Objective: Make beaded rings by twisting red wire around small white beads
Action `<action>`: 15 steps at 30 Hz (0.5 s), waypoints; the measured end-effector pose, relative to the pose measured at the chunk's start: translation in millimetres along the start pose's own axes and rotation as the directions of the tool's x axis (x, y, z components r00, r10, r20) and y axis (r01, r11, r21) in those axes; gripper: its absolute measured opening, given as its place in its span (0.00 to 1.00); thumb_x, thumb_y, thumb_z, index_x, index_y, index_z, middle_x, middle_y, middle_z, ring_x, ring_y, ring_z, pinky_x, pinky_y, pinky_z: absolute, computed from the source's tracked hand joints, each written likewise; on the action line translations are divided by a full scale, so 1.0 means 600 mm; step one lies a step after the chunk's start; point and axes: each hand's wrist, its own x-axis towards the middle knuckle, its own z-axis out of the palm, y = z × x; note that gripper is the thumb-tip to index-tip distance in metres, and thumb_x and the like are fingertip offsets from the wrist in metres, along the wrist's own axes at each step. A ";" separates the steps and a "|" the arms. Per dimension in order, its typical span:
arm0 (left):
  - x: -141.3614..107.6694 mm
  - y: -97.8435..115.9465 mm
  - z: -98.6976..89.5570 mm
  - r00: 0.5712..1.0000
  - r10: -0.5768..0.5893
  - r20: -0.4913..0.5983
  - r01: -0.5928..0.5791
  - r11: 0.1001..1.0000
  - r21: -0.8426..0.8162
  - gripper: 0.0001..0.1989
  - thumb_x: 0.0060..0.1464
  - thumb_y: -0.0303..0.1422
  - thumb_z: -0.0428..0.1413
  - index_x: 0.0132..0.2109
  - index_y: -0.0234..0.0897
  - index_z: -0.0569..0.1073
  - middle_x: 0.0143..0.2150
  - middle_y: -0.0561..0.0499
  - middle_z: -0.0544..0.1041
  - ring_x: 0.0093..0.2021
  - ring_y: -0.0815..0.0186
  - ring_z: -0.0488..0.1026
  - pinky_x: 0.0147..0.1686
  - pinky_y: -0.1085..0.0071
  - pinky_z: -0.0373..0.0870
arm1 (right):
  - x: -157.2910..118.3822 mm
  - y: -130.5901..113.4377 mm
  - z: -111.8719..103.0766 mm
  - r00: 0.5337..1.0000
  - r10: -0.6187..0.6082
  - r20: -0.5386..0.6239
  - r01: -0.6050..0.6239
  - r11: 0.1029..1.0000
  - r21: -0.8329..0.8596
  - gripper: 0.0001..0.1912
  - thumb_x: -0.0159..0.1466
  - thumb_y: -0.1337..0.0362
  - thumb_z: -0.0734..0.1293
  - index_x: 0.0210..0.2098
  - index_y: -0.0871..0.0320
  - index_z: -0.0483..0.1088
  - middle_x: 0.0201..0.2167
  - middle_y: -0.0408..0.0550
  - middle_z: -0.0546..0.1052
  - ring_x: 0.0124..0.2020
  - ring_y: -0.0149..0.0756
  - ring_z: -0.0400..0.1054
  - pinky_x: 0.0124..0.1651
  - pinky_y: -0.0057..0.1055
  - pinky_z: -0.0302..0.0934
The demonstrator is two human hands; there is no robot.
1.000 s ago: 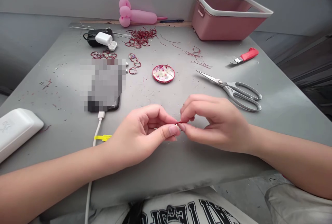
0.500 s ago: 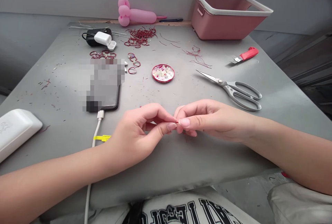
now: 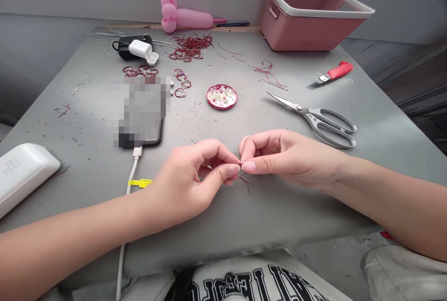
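Observation:
My left hand (image 3: 200,175) and my right hand (image 3: 282,159) meet fingertip to fingertip above the near part of the table. Both pinch a thin dark red cord (image 3: 246,183) between thumb and forefinger. Loose ends of it hang below the fingertips; the rest is hidden by the fingers. Beyond the hands stands a round red-rimmed lid (image 3: 222,106) holding small pale and pink beads (image 3: 221,95). Silver scissors (image 3: 316,119) lie partly spread past my right hand. Several red cord rings with beads (image 3: 179,92) rest behind the phone.
At left are a phone (image 3: 153,126) on a white cable (image 3: 132,175) and a white case (image 3: 28,173). Farther back lie a tangle of red cords (image 3: 192,47), a pink balloon (image 3: 193,18) and a pink bin (image 3: 300,31). A red-handled cutter (image 3: 337,72) lies at right.
The right hand's other fingers have drawn up and back, and the cord's loose ends now show below the fingertips. Both hands keep their pinch. The view has shifted slightly.

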 end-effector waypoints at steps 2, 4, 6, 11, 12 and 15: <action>0.001 0.002 0.001 0.998 -0.054 0.013 0.055 0.997 -0.048 0.04 0.56 0.32 0.57 0.33 0.38 0.74 0.28 0.53 0.78 0.29 0.68 0.75 0.31 0.74 0.73 | -0.004 0.000 0.003 0.998 -0.043 -0.036 0.040 0.997 -0.072 0.08 0.53 0.63 0.75 0.28 0.59 0.72 0.29 0.43 0.73 0.33 0.30 0.65 0.38 0.30 0.59; 0.003 0.003 0.001 0.994 -0.107 0.019 0.108 0.990 -0.094 0.05 0.55 0.33 0.57 0.32 0.37 0.73 0.29 0.52 0.78 0.29 0.68 0.75 0.31 0.73 0.74 | -0.009 -0.001 0.008 0.990 -0.105 -0.091 0.086 0.977 -0.195 0.08 0.54 0.62 0.74 0.28 0.58 0.73 0.28 0.43 0.73 0.32 0.30 0.65 0.36 0.30 0.59; 0.004 0.004 0.002 0.987 -0.157 0.025 0.159 0.976 -0.147 0.05 0.54 0.33 0.59 0.31 0.36 0.73 0.28 0.52 0.78 0.28 0.68 0.76 0.32 0.73 0.74 | -0.014 0.001 0.014 0.964 -0.216 -0.152 0.147 0.916 -0.373 0.06 0.56 0.62 0.72 0.28 0.58 0.74 0.29 0.43 0.72 0.31 0.30 0.64 0.34 0.30 0.59; 0.008 0.006 0.001 0.961 -0.272 0.043 0.271 0.906 -0.325 0.06 0.52 0.32 0.61 0.33 0.35 0.72 0.29 0.53 0.78 0.29 0.69 0.77 0.35 0.72 0.76 | -0.016 0.003 0.017 0.872 -0.446 -0.204 0.266 0.779 -0.567 0.06 0.58 0.60 0.71 0.29 0.56 0.76 0.31 0.44 0.72 0.31 0.31 0.64 0.35 0.31 0.60; 0.009 0.007 0.000 0.958 -0.284 0.042 0.280 0.891 -0.357 0.06 0.53 0.32 0.61 0.33 0.34 0.72 0.29 0.53 0.78 0.30 0.70 0.77 0.35 0.72 0.76 | -0.015 0.002 0.014 0.887 -0.414 -0.204 0.261 0.814 -0.519 0.07 0.59 0.58 0.70 0.31 0.56 0.76 0.31 0.44 0.73 0.32 0.31 0.65 0.36 0.30 0.60; 0.010 0.007 -0.002 0.951 -0.304 0.046 0.295 0.859 -0.418 0.06 0.54 0.33 0.60 0.34 0.34 0.72 0.29 0.54 0.78 0.30 0.72 0.77 0.35 0.74 0.76 | -0.013 -0.004 0.008 0.939 -0.285 -0.194 0.201 0.909 -0.365 0.12 0.62 0.53 0.67 0.33 0.55 0.77 0.34 0.45 0.75 0.35 0.32 0.68 0.39 0.30 0.61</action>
